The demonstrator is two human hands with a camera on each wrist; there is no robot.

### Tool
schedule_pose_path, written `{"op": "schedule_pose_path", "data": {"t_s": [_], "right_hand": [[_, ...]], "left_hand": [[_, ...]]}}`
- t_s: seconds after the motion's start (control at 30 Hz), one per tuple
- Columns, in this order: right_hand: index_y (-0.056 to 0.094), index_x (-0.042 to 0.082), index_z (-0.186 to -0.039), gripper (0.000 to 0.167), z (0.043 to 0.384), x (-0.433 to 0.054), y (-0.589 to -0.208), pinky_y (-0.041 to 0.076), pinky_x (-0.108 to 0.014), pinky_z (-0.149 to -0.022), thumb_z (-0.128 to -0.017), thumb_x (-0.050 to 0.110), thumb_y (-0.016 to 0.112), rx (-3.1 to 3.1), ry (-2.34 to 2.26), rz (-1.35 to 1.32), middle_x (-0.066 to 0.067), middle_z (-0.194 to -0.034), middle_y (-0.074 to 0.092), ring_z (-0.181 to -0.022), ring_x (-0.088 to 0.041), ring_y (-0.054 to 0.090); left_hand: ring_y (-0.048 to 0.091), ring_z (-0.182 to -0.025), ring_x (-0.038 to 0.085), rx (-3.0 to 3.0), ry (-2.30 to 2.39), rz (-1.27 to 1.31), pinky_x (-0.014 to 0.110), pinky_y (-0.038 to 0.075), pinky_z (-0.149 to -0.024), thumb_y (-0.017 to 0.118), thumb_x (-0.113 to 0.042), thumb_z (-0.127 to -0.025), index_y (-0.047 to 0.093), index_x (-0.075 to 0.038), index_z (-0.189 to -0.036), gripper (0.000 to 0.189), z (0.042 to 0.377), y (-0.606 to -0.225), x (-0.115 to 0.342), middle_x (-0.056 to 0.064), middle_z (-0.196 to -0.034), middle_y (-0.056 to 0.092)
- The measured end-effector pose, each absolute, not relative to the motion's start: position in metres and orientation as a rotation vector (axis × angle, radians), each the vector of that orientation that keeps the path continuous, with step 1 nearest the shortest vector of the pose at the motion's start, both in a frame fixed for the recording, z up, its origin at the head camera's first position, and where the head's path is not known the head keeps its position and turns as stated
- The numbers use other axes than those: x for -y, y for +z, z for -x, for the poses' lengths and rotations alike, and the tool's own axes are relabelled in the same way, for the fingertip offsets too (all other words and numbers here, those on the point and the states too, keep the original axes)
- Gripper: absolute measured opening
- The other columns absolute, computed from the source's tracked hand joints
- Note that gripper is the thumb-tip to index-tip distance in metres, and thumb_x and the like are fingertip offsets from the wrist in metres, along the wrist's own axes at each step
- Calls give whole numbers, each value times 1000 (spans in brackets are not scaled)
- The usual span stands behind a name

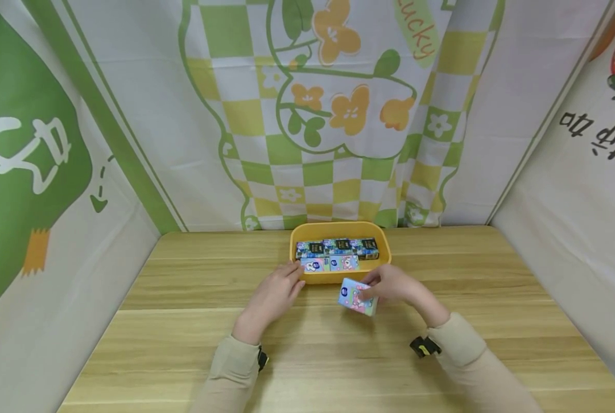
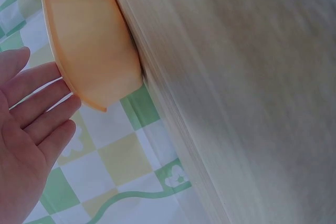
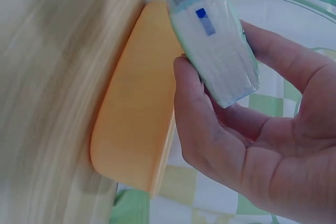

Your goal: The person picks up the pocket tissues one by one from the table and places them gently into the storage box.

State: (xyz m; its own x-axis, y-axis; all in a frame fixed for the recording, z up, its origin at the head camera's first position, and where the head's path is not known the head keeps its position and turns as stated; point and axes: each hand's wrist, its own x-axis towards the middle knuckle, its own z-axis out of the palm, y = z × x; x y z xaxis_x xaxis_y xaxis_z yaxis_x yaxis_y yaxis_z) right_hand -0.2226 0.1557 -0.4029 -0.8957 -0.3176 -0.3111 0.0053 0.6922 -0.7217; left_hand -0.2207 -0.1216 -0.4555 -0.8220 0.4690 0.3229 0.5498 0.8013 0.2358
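My right hand [image 1: 397,285] pinches a small light-blue and pink tissue pack [image 1: 353,299] between thumb and fingers, just in front of the yellow basket [image 1: 318,279]. The right wrist view shows the pack's clear-wrapped side [image 3: 218,45] with white folded tissues. My left hand [image 1: 271,295] rests at the basket's front left rim. In the left wrist view its fingers [image 2: 44,95] are fairly straight, fingertips at the rim. Inside the basket, several dark blue floral tissue packs [image 1: 337,246] form a back row, with two pastel packs [image 1: 342,263] before them.
The basket stands near the back edge of the wooden table [image 1: 183,332], close to a green-and-yellow checked curtain [image 1: 307,172]. Printed cloth walls [image 1: 571,189] rise at both sides. A dark strap [image 1: 425,347] is worn at the right wrist.
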Motion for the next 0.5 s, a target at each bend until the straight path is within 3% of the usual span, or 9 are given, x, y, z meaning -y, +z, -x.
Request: {"op": "schedule_pose_path", "data": {"t_s": [0.13,0.37,0.5], "right_hand": [[65,-4,-109,38,227,-160,-398,60,-37,-74,-79,16,75,-2482,-1074,246,-11,-98,68,-81,-16,64],[65,-5,-111,40,236,-166,-389,58,-30,-66,-80,18,74,-2514,-1053,282,-13,-98,68,-75,-16,63],[63,-6,-114,42,243,-170,-386,59,-32,-68,-81,18,73,-2507,-1051,272,-14,-100,68,-75,-16,63]], "left_hand": [[50,-126,34,2741,-461,782,46,39,-110,55,-21,-96,57,2,-129,40,221,-456,122,19,-136,54],[49,-127,34,2751,-458,780,45,39,-110,55,-22,-97,56,1,-129,40,220,-455,122,18,-137,53],[49,-127,34,2745,-465,781,45,39,-110,55,-22,-97,57,1,-129,40,220,-456,122,18,-136,53]]}}
